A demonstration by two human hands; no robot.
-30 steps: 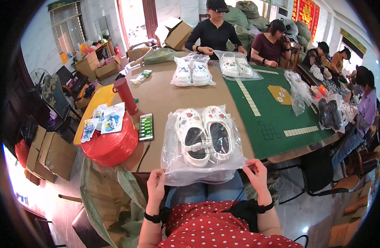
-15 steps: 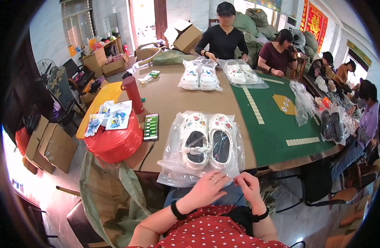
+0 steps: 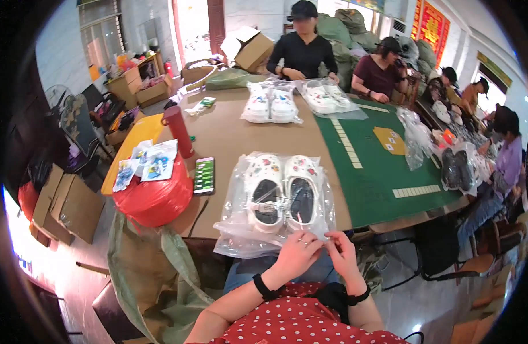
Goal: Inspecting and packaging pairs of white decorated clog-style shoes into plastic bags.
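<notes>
A pair of white clogs [image 3: 301, 170] with colourful charms and dark insoles lies inside a clear plastic bag [image 3: 234, 239] at the table's near edge. My left hand [image 3: 299, 252] has its fingers closed on the bag's near edge, a ring on one finger. Close beside it, my right hand [image 3: 342, 253] pinches the bag's near right corner. The two sets of fingertips almost meet there. Part of the bag's edge is hidden behind my fingers.
Left of the bag are a phone [image 3: 204, 176], a red plastic roll [image 3: 155, 200] with small packets on it, and a red flask [image 3: 177, 132]. Two more bagged clog pairs [image 3: 271, 103] stand farther back. Green mat [image 3: 373, 198] lies right; co-workers sit and stand beyond.
My left hand has moved up and right, onto the bag's edge, closing the gap to my right hand. The view has shifted slightly; the clogs stay in the bag.
</notes>
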